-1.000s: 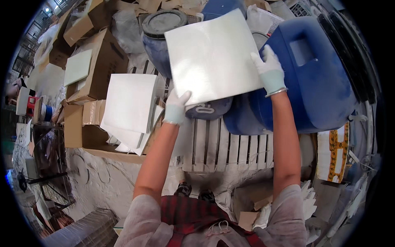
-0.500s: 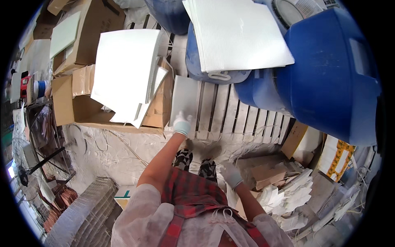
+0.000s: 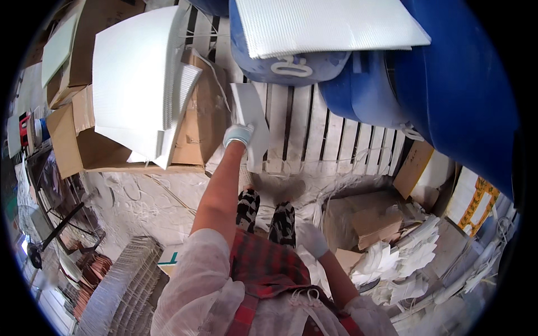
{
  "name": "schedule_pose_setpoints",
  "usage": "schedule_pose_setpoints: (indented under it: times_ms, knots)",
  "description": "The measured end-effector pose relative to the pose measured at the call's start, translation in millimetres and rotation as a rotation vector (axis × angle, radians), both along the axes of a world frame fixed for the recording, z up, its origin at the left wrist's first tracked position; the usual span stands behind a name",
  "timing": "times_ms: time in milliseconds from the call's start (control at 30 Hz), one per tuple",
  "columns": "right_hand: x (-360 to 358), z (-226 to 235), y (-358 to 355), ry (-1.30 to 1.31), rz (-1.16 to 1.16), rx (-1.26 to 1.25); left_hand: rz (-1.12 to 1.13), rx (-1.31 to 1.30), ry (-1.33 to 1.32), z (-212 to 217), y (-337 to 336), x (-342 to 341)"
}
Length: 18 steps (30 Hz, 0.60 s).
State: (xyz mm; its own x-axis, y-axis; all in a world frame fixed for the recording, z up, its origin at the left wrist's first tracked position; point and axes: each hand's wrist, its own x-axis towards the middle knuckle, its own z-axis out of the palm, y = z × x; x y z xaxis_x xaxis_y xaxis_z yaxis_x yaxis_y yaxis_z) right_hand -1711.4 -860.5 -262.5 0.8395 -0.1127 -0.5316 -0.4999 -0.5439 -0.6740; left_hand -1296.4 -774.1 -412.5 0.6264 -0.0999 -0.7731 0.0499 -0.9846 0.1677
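Note:
My left hand (image 3: 239,134), in a pale glove, is closed on the left edge of a thin whitish-grey panel (image 3: 255,120). The panel is tilted up over the slatted pallet (image 3: 297,123), beside an open cardboard box (image 3: 204,115). White ribbed sheets (image 3: 134,84) lie in a stack across that box. Low by my right side hangs my right hand (image 3: 311,239), gloved too; its fingers blend into the pale background, and nothing shows in its grasp.
Blue plastic drums (image 3: 459,84) stand on the far right, and more white ribbed sheets (image 3: 330,25) rest on one. Scrap cardboard (image 3: 378,224) and torn white pieces (image 3: 403,252) pile up at right. Wrapped stacked material (image 3: 120,285) sits at lower left. Loose strings cross the pallet's near edge.
My left hand has closed on the panel's edge and raised it from lying flat to tilted. My view has shifted, while my right hand stays low at my side.

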Motion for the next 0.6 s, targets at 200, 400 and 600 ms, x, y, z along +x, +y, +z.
schedule_pose_setpoints:
  times_ms: [200, 400, 600]
  knots:
    - [182.8, -23.8, -32.1, -0.192, -0.392, 0.135, 0.043, -0.042, -0.068, 60.3, -9.1, -116.6]
    - [218.6, -113.9, -22.0, 0.245, -0.526, -0.044, -0.387, -0.153, -0.361, 80.0, -10.8, -214.5]
    - [114.2, -278.0, -128.1, 0.076, -0.589, 0.299, -0.183, -0.709, 0.113, 94.0, 3.4, -286.5]
